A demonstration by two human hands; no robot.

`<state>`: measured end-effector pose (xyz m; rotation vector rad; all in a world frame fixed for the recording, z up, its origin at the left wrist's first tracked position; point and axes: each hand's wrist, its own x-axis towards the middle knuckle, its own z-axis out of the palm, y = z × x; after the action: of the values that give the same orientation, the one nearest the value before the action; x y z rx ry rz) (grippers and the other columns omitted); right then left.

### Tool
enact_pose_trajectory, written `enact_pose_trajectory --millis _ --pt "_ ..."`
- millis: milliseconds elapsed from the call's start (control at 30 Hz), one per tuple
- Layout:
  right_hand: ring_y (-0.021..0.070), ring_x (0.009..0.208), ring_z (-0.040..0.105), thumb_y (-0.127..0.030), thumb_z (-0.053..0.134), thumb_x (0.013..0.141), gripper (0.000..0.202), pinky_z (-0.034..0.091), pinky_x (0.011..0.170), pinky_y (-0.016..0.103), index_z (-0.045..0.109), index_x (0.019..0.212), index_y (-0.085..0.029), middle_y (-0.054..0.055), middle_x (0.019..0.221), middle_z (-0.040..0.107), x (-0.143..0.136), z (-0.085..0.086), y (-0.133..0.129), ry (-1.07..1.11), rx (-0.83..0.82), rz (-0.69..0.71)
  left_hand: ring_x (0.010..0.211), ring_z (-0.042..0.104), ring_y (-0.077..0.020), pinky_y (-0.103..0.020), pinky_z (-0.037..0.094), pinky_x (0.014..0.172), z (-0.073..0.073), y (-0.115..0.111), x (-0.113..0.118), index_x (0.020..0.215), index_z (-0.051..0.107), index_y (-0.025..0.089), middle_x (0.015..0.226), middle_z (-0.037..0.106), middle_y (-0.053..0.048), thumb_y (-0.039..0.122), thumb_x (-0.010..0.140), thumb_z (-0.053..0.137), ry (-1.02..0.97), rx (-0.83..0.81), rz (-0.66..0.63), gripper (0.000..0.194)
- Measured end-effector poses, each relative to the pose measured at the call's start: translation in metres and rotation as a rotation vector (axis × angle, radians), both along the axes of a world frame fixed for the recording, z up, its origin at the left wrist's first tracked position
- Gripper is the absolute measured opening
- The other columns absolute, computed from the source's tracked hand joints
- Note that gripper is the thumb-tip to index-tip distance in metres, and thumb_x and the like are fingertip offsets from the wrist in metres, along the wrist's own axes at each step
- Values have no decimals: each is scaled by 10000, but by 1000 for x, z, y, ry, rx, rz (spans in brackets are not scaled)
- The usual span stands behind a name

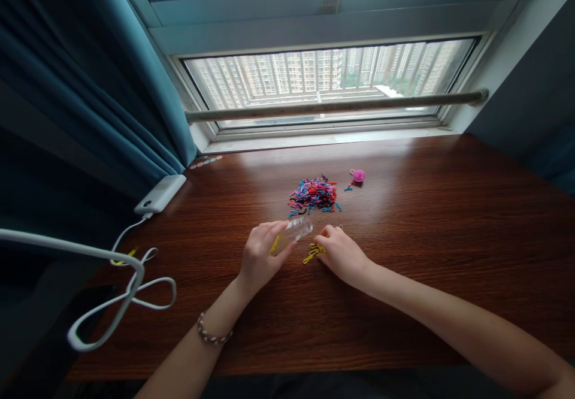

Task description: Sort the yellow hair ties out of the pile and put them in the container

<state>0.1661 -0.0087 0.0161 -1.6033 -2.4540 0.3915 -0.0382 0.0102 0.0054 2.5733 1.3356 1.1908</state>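
A clear bottle [300,227] lies tilted in my left hand [265,251], its open end toward the right and something yellow inside near my fingers. My right hand [342,254] is closed around small yellow bands [313,252], which poke out to the left of its fingertips just above the table. Beyond both hands sits a pile of multicoloured bands [314,195], mostly pink, red, blue and black. A round pink item [358,175] with a small loop rests to the right of the pile, a blue band beside it.
The brown wooden table [440,219] reaches the window sill. At the left are a white power device [160,195], a looped white cable [155,280] and a blue curtain [135,75]. A metal rail [336,107] crosses the window.
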Motion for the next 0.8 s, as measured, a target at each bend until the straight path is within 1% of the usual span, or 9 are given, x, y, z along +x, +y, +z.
enact_pose_trajectory --millis 100,233,300,400,500,567,667,733,800 --pt "169 784 553 -124 500 767 135 429 715 259 615 819 -172 74 886 570 4 -1 7 -19 -15 2 928 569 -207 -355 426 828 -1 0 1 1058 539 210 998 629 -69 278 747 608 60 1 8 327" --pt "169 731 572 -110 537 690 118 419 651 245 622 750 -167 67 814 596 14 -4 15 25 -44 -61 920 567 -202 -356 411 827 -2 0 4 1050 552 207 995 632 -67 288 756 597 108 -14 -5 309" --pt "161 712 573 -107 556 652 117 417 638 237 631 719 -167 54 778 613 21 -5 20 118 -57 -90 921 564 -204 -358 405 828 -3 -1 6 1048 558 207 993 633 -69 295 759 592 122 -22 -6 304" --pt "141 660 569 -113 573 614 123 420 614 225 647 698 -163 26 704 632 32 -1 26 329 -67 -134 931 556 -208 -366 390 843 -4 -1 7 1047 564 208 999 634 -68 302 761 592 143 -36 -7 302" --pt "130 615 571 -144 579 617 113 425 575 217 658 697 -159 10 654 642 37 6 30 521 -95 -188 941 548 -209 -372 378 854 -5 -1 7 1054 569 218 1015 633 -62 300 764 591 167 -41 -23 303" --pt "128 600 575 -171 586 630 108 426 550 213 662 704 -156 8 640 643 35 10 29 607 -140 -183 947 545 -207 -372 375 853 -5 -2 8 1061 569 223 1027 633 -57 297 765 592 176 -42 -40 307" --pt "126 601 583 -192 607 640 98 433 540 209 658 712 -149 9 639 643 27 9 24 704 -188 -134 950 543 -204 -372 374 851 -6 -4 10 1066 570 222 1035 632 -59 299 763 595 167 -35 -58 314" --pt "125 617 587 -189 627 635 91 446 560 212 642 714 -148 9 658 644 20 7 21 755 -138 -154 954 543 -206 -374 372 854 -6 -5 12 1068 569 221 1039 631 -62 301 763 595 160 -30 -67 316" --pt "126 628 585 -192 650 626 90 453 576 219 622 702 -152 7 672 641 16 5 18 770 -51 -201 958 543 -208 -376 370 860 -7 -6 13 1067 569 224 1044 630 -62 301 763 594 158 -29 -73 314"
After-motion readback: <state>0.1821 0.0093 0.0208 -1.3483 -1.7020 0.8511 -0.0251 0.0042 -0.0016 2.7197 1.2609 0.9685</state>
